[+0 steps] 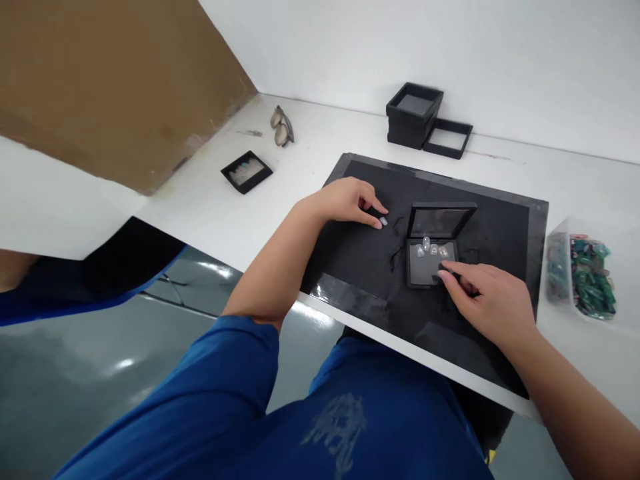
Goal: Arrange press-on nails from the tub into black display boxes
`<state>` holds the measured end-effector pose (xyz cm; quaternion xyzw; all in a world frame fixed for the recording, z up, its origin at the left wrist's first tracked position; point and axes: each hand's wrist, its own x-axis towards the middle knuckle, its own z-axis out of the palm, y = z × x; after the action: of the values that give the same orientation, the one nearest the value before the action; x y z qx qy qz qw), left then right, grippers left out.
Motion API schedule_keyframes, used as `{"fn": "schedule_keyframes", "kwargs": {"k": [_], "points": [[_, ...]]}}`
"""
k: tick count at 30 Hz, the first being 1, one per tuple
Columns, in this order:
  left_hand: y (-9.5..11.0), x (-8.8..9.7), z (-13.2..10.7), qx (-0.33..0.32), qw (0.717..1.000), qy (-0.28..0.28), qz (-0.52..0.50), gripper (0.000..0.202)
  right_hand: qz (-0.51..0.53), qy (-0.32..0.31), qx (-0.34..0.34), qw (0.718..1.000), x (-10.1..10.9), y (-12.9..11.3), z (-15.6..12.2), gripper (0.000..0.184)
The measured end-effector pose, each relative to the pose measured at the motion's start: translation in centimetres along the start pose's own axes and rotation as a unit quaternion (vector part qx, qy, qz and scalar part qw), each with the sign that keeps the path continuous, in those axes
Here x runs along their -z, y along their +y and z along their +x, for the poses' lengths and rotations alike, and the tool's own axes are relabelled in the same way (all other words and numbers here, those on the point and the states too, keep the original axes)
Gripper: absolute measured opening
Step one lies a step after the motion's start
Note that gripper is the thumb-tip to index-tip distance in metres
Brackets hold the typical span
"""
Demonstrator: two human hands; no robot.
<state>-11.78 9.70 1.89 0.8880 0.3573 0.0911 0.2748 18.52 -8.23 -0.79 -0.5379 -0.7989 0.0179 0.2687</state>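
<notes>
My left hand (357,200) is over the left part of a black mat, with a small pale clear stone (383,221) between thumb and forefinger. To its right stands a small black display case (425,275) with its framed lid (440,222) tilted up at the back. Several clear stones (434,250) lie in a row along the rear of its grey inside, one overlapping the lid's lower edge. My right hand (487,297) reaches over the case's front right corner, thumb and forefinger close together. Whatever is between those fingertips is too dark and small to make out.
Stacked black cases (413,127) stand at the back wall beside an open frame (449,139). A clear tub (557,270) of green and coloured stones sits at right. Glasses (283,127) and a filled black case (247,172) lie at left, near a brown panel (125,80).
</notes>
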Motion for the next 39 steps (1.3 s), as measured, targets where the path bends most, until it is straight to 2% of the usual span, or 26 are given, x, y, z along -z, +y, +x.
{"fn": "schedule_keyframes", "kwargs": {"k": [3,7,12,15,18,22,27,30,32,36,39], "points": [[-0.1,-0.5,0.3,-0.006,1.0,-0.002,-0.017,0.035,0.016,-0.013,-0.017,1.0,0.1,0.2,0.1,0.028],[0.2,-0.6,0.6,-0.056,0.998,0.024,0.005,0.025,0.047,-0.04,-0.061,0.996,0.4,0.3,0.3,0.036],[0.9,-1.2,0.8,-0.079,0.994,0.051,0.058,0.033,0.086,-0.056,-0.112,0.988,0.6,0.4,0.5,0.041],[1.1,-1.7,0.9,-0.076,0.993,0.054,0.07,0.026,0.097,-0.063,-0.124,0.985,0.7,0.5,0.6,0.04],[1.3,-2.0,1.1,-0.051,0.994,0.057,0.083,0.025,0.096,-0.067,-0.125,0.985,0.7,0.7,0.6,0.037],[1.7,-2.1,1.3,0.0,0.996,0.028,0.088,0.028,0.092,-0.069,-0.115,0.987,0.8,0.9,0.5,0.035],[2.7,-1.9,1.1,0.049,0.988,0.014,0.145,0.028,0.1,-0.068,-0.112,0.986,0.8,0.9,0.5,0.035],[3.0,-1.7,0.6,0.08,0.989,0.051,0.109,0.03,0.1,-0.072,-0.117,0.986,0.8,1.0,0.5,0.036],[3.0,-1.6,0.3,0.071,0.992,0.075,0.078,0.028,0.102,-0.072,-0.121,0.985,0.8,1.0,0.5,0.036],[2.7,-1.6,0.2,0.005,0.992,0.127,-0.009,0.029,0.111,-0.064,-0.122,0.984,1.0,1.1,0.5,0.034],[2.8,-2.1,0.2,-0.056,0.973,0.213,-0.07,0.036,0.117,-0.055,-0.116,0.985,1.0,1.1,0.5,0.031]]}}
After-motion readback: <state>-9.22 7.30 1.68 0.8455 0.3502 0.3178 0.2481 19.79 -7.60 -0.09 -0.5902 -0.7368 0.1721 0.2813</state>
